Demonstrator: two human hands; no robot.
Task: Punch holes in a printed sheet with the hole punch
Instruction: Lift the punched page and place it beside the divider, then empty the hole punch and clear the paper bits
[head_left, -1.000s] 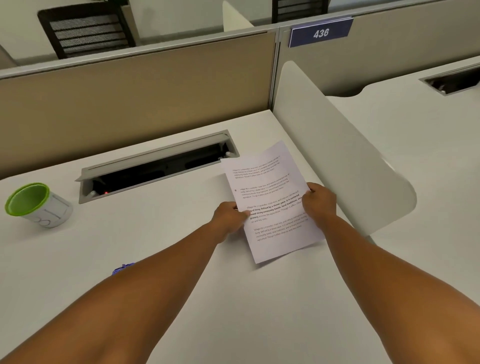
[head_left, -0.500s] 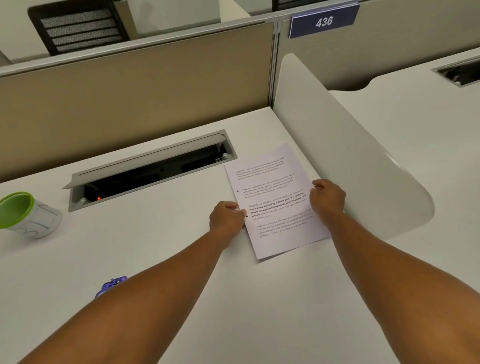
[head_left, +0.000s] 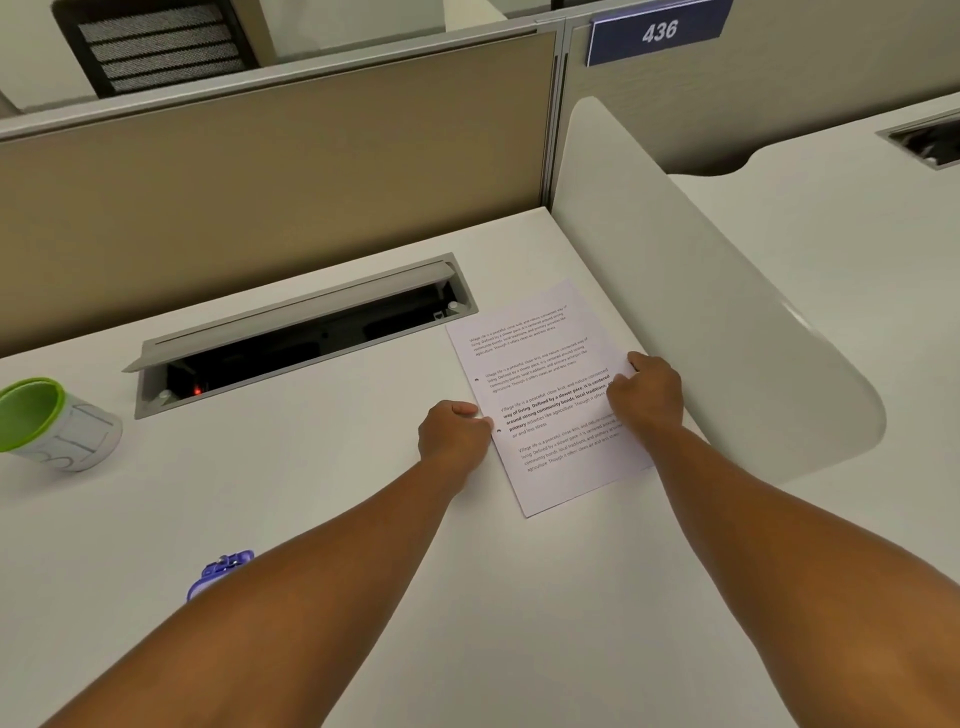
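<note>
Two dark holes show on left margin of printed sheet (head_left: 550, 395), so punching looks done. Sheet lies flat on desk (head_left: 467, 597), beside curved white divider (head_left: 701, 312). Left hand (head_left: 454, 436) curled, fingertips touching sheet's left edge; right hand (head_left: 649, 395) curled, pressing right side, likely squaring it. Purple hole punch (head_left: 221, 571) sits near, half hidden by left forearm. Green-rimmed cup (head_left: 57, 426) far left, nothing visible inside. Open cable tray (head_left: 301, 338): dark, red light.

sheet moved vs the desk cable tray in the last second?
Yes. The printed sheet sat with its far left corner over the cable tray opening; now it lies flat just right of the tray, clear of it.
</note>
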